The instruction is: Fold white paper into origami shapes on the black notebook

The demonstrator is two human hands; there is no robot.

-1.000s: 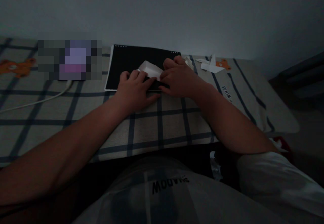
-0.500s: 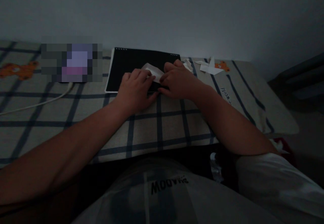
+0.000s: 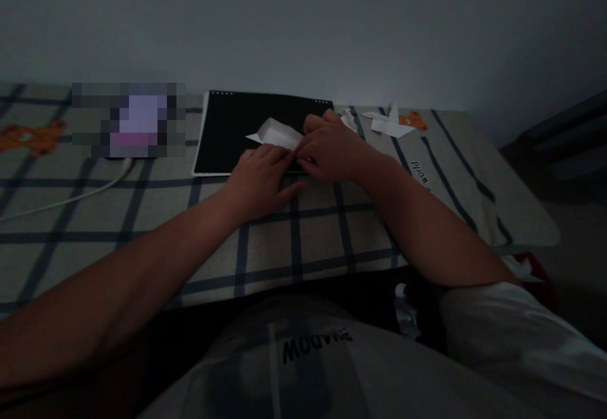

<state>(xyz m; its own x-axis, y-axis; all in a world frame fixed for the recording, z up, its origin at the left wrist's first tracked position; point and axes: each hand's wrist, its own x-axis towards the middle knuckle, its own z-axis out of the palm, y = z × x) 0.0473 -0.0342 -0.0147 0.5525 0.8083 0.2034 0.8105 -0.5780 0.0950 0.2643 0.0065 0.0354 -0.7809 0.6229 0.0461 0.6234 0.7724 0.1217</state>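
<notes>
Room: dim, with a plain grey wall [image 3: 303,33] beyond the pad.
Table cover: pale cloth with dark blue checks [image 3: 142,220], under the pad and around it.
Landmark: black rectangular pad with punched holes along its far edge [image 3: 227,122].
Workpiece: white folded paper with a raised, hollow flap and pointed left tip [image 3: 279,132], on the pad's near half.
Left hand [image 3: 260,176]: over the pad's near edge; fingers laid on the paper's near side, thumb spread wide.
Right hand [image 3: 334,147]: over the pad's right side; fingers curled narrow at the paper's right end; cannot tell whether they pinch it.
Spare paper: white winged folded figure [image 3: 391,122], right of the pad.
Step, judged: creasing or shaping the paper.
Next move, judged: calls for steady left fingers and a light touch, sparing the flap.
</notes>
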